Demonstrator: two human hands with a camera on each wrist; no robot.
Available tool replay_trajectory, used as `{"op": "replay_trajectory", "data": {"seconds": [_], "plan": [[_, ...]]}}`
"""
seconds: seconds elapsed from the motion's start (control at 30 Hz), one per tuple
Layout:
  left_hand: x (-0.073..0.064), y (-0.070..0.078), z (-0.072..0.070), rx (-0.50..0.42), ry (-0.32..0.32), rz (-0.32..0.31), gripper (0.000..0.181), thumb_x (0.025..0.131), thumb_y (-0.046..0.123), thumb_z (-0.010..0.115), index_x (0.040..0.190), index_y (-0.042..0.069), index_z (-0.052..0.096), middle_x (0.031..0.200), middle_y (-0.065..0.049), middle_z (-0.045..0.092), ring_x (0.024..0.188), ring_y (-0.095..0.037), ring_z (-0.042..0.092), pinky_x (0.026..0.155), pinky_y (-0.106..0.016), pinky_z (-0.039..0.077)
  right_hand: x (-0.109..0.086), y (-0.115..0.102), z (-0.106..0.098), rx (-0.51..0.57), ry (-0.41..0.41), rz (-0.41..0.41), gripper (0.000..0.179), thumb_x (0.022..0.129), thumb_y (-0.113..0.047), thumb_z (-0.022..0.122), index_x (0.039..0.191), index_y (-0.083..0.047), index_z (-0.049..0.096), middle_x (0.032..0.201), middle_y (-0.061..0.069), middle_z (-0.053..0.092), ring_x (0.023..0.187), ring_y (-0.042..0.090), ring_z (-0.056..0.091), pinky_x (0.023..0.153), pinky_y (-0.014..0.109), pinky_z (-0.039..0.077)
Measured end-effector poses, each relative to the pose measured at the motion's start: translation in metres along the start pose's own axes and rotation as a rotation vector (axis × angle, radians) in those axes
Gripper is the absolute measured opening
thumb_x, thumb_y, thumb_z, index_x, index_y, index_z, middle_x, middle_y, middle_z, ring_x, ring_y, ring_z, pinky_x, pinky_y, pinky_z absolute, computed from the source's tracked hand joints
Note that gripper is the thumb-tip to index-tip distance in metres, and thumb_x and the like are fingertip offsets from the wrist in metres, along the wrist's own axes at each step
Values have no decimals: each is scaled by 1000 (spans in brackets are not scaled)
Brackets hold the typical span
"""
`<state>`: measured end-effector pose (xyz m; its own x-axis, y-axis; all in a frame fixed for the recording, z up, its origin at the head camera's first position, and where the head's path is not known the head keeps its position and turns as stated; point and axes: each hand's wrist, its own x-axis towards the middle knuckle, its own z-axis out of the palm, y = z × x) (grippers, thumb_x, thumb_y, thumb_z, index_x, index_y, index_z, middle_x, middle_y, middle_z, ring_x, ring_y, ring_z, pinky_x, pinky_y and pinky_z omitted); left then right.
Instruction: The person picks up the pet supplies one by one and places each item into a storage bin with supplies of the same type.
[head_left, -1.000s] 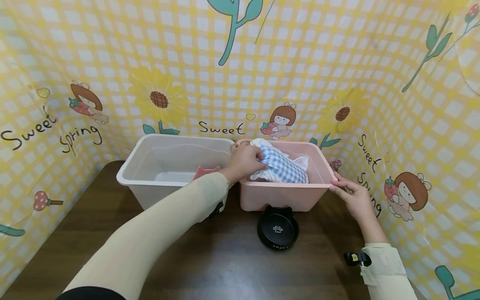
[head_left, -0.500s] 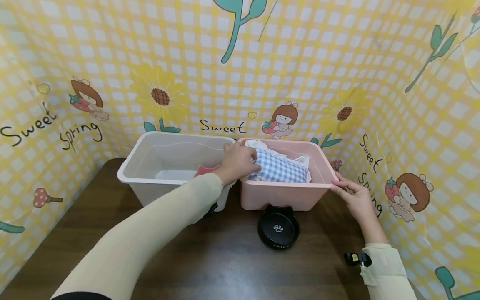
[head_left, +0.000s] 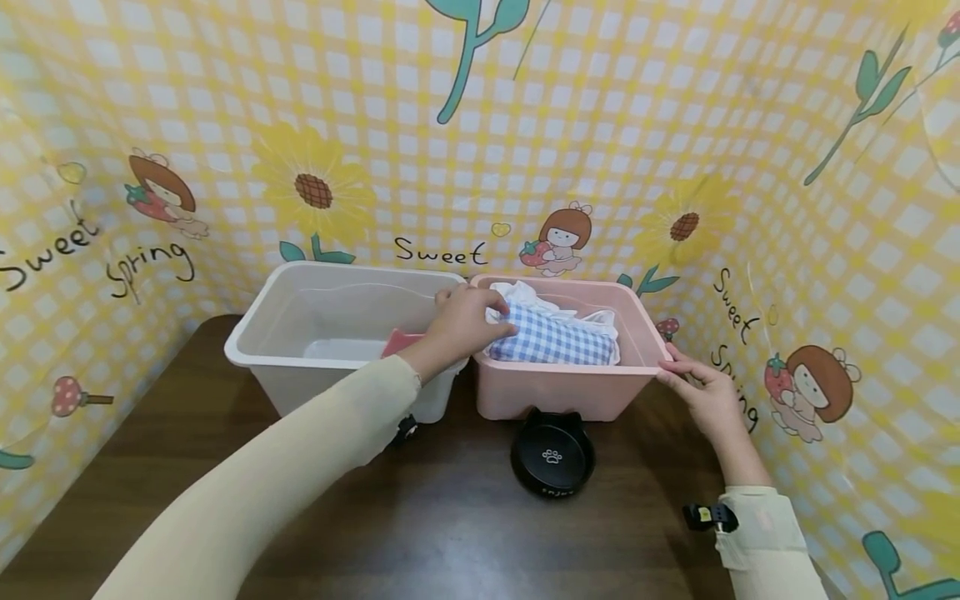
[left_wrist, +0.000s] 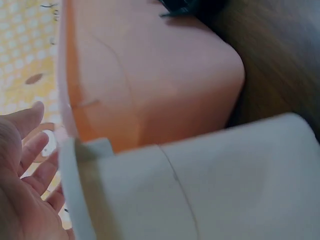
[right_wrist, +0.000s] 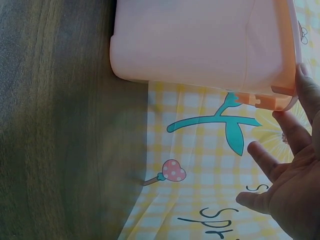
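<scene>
A blue-and-white checked cloth item [head_left: 555,337] is seen lying inside the pink bin [head_left: 555,396], right of centre in the head frame. Its long axis is set approx. left-to-right, w/ the bin's long side. The L grip [head_left: 467,321], a bare hand, is by far the nearer: the item lies just to its right in frame, w/ thumb & index reaching over its left end. Fingers are relaxed & spread, nothing seen btwn them in the left wrist view; whether the item is touched can't be told. The item looks soft & puffy, small-checked, edged w/ white frill along its upper side & right end; its underside is hidden.

The pink bin's right front corner is pinched at the rim btwn thumb & index by the R grip [head_left: 707,390], other fingers held away, as shown in the right wrist view.

To the left in frame, just beside the pink bin, the white bin [head_left: 322,364] is placed, w/ a red item [head_left: 400,342] partly hidden inside by the L arm. Lower centre, in front of the pink bin, a black paw-print bowl [head_left: 552,467] is set on the brown surface [head_left: 450,525]. All is backed by a yellow-checked sheet [head_left: 645,100].
</scene>
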<state>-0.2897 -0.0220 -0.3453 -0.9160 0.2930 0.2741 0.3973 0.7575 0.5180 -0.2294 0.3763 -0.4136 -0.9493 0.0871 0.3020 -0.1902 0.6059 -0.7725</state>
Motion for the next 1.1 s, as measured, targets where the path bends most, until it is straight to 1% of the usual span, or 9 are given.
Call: {"op": "replay_trajectory", "data": {"seconds": [0.13,0.23,0.37,0.5,0.6,0.7,0.8,0.87,1.1], "plan": [[-11,7,-4,-55,12,54,33,87,43,82,109,19,78,118,4,71,125,-25,54,110,-60,23,0,-1,0,-6,4,0,40,94,-35,75,120,-4,75,145,-1,59,128,-12,49,102,7,36],[-22,13,-7,-92,34,110,32,86,42,83,109,19,78,117,5,71,124,-22,55,109,-59,29,1,-2,0,-9,6,-4,40,94,-35,75,120,-5,75,145,-1,59,128,-12,49,102,8,37],[-43,19,-10,-163,78,195,31,86,38,84,109,17,77,114,4,72,118,-19,59,107,-49,41,0,-3,2,-9,3,1,40,94,-35,75,120,-5,76,144,0,60,127,-11,49,105,11,38],[-64,26,-10,-219,99,273,30,87,36,83,109,17,77,114,4,73,114,-15,58,102,-40,47,-2,-4,1,-25,-5,23,41,94,-37,75,121,-6,75,145,-2,59,136,2,50,114,30,39],[-79,30,-8,-278,88,296,29,87,36,83,109,18,77,114,6,73,112,-12,59,99,-38,49,-1,-5,0,-30,-8,25,41,95,-37,74,123,-6,75,146,-1,57,141,18,49,116,44,38],[-94,33,-2,-348,35,281,29,88,36,83,111,20,76,115,8,73,111,-9,60,99,-38,50,-2,-5,-2,-20,-11,30,41,95,-36,73,123,-6,74,148,-1,56,143,25,47,117,41,38],[-108,32,7,-388,-37,236,28,89,36,82,113,22,75,116,10,73,113,-5,62,102,-37,51,-2,-5,-1,-7,-14,39,42,95,-36,74,124,-6,74,148,0,55,143,22,47,115,28,38],[-115,30,14,-396,-81,205,28,90,35,81,113,22,74,115,10,73,113,-4,64,102,-37,51,-3,-3,-1,1,-16,43,42,95,-36,74,124,-6,74,148,1,55,144,21,46,114,25,38],[-124,19,37,-401,-170,83,27,90,35,80,113,22,74,111,12,72,109,-8,67,98,-33,53,-1,-4,-2,8,-20,39,42,94,-37,74,122,-6,75,148,1,56,144,27,45,116,50,36]]}}
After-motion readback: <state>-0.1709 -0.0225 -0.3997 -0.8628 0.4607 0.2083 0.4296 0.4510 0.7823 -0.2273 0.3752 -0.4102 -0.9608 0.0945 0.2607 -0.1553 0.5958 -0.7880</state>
